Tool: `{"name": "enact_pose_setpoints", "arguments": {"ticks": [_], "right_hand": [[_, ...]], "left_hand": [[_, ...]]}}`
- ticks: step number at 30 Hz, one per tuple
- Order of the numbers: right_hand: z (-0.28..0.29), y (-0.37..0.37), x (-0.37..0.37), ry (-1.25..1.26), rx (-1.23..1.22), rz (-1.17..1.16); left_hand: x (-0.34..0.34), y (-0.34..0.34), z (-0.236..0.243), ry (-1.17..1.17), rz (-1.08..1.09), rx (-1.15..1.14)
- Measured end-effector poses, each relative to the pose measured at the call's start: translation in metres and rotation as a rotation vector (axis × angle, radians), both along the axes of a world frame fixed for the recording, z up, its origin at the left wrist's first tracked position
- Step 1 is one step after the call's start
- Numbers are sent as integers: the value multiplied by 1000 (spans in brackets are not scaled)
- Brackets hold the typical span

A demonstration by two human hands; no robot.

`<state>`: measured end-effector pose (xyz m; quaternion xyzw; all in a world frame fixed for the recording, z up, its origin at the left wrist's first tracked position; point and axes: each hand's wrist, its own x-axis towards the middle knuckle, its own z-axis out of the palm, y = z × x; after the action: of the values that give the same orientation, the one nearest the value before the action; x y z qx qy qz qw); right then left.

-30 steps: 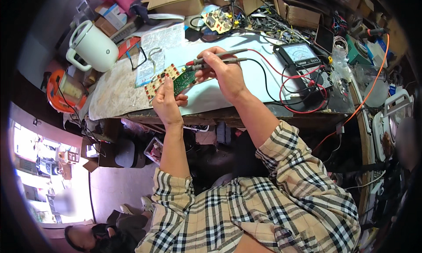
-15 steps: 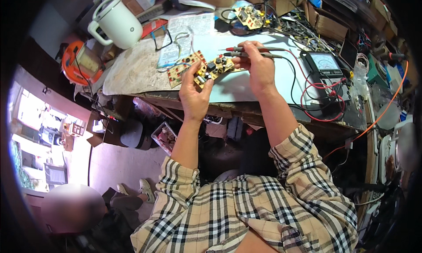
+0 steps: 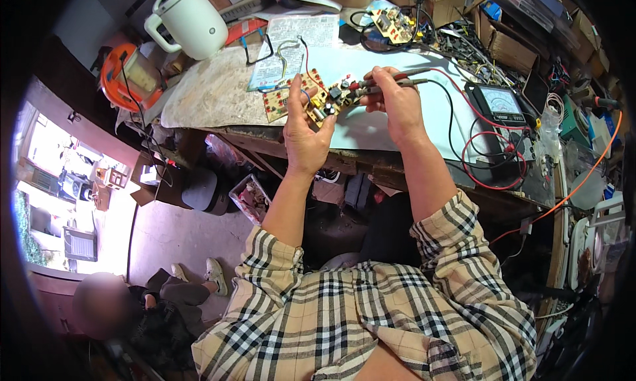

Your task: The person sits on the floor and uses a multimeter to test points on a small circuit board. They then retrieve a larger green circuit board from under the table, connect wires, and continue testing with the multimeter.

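My left hand (image 3: 308, 141) grips a yellowish circuit board (image 3: 336, 101) by its near edge, thumb in front and fingers behind. The board carries black, yellow and silver components. Another board section with rows of red parts (image 3: 275, 105) lies just left of my fingers; whether the two are joined cannot be made out. Together in my right hand (image 3: 401, 109) are two test probes, a red one (image 3: 412, 72) and a black one (image 3: 413, 82). Their tips reach down at the right part of the board; exact contact is hidden. Leads run from them to an analog multimeter (image 3: 501, 104) on the right.
Behind the boards are a printed sheet (image 3: 291, 33) and loose wires. A white jug (image 3: 192, 23) and an orange container (image 3: 119, 66) stand left. Another circuit board (image 3: 392, 24), cable scraps (image 3: 457, 46) and cardboard boxes (image 3: 513, 46) crowd the back right. A person sits at lower left.
The probe tips have come down from above the board to its components at the right. My left hand still holds the board. The whole view has shifted slightly.
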<state>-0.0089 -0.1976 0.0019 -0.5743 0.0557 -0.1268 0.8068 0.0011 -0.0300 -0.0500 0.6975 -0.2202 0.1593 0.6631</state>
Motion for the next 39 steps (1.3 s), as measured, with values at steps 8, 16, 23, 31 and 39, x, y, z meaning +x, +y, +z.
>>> {"name": "enact_pose_setpoints", "arguments": {"ticks": [8, 16, 23, 31, 39], "right_hand": [[2, 0, -1, 25, -16, 14], [2, 0, -2, 31, -44, 55], [1, -1, -1, 32, -54, 68], [5, 1, -4, 64, -85, 68], [4, 1, -4, 62, -88, 73]], "left_hand": [[-3, 1, 4, 46, -11, -4], [1, 4, 1, -2, -2, 12], [0, 3, 3, 38, -28, 7], [2, 4, 0, 7, -3, 18], [2, 3, 0, 10, -9, 10]]}}
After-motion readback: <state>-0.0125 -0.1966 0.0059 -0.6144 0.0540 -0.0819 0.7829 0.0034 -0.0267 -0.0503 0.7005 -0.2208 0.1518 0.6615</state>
